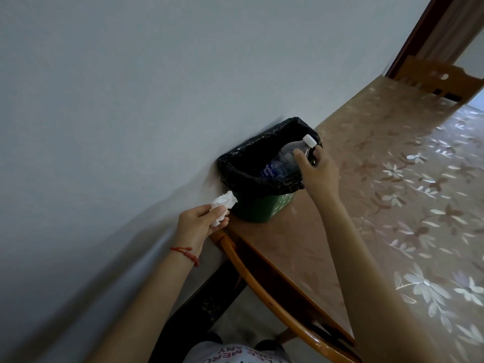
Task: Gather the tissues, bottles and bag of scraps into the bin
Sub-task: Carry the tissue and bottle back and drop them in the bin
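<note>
Bin (264,205) sits jammed against the wall (131,100) at centre frame, so no access from the left side. Its mouth is mostly taken by the bottle (288,158), which lies tilted across the opening with the right hand (318,170) on its neck. Left hand (199,221) with tissue (222,205) hangs just beside the bin's lower-left corner. Chair back (262,284) crowds the desk (392,192) edge at lower centre (narrow gap to wall). Desk surface right of the bin is open.
</note>
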Motion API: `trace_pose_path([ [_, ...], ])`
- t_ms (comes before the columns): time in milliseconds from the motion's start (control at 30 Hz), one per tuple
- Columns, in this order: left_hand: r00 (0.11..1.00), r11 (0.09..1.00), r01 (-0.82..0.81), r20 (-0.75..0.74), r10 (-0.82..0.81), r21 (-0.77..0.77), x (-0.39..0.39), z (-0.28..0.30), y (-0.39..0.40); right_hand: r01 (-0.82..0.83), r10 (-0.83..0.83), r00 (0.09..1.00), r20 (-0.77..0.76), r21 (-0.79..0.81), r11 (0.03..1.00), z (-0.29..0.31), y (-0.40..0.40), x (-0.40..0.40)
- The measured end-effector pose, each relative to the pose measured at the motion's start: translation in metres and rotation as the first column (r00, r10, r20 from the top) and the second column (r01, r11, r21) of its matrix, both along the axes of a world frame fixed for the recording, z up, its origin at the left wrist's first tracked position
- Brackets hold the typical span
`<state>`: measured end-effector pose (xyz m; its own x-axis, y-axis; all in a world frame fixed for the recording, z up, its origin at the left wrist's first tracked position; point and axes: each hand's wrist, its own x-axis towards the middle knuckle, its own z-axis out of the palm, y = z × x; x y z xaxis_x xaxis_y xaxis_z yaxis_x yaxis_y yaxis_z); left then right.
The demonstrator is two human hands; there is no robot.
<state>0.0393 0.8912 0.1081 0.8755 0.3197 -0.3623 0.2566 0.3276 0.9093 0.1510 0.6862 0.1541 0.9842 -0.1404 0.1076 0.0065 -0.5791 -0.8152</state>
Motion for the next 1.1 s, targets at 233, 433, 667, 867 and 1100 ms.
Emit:
trace_pose_path([
  [233,0.999,0.999,0.033,0.018,-0.034,0.033,0.003,0.0,-0.004,-0.193,0.191,0.981,-0.047,-0.394,0.899,-0.021,0.005,-0.083],
  [433,0.997,0.997,0.042,0.064,-0.046,0.058,0.012,0.011,-0.01,-0.264,0.264,0.961,-0.085,-0.573,0.776,-0.054,0.002,-0.115],
  [667,0.978,0.988,0.102,0.171,-0.122,0.12,0.056,0.047,-0.023,-0.27,0.271,0.959,-0.086,-0.572,0.774,-0.062,-0.001,-0.121],
  [867,0.976,0.99,0.126,0.171,-0.136,0.068,0.102,0.067,-0.042,-0.271,0.261,0.96,-0.099,-0.554,0.787,-0.064,-0.003,-0.122],
  [1100,0.983,0.983,0.173,0.059,-0.176,0.059,0.121,0.056,-0.049,-0.304,0.279,0.952,-0.128,-0.52,0.798,-0.067,-0.006,-0.122],
])
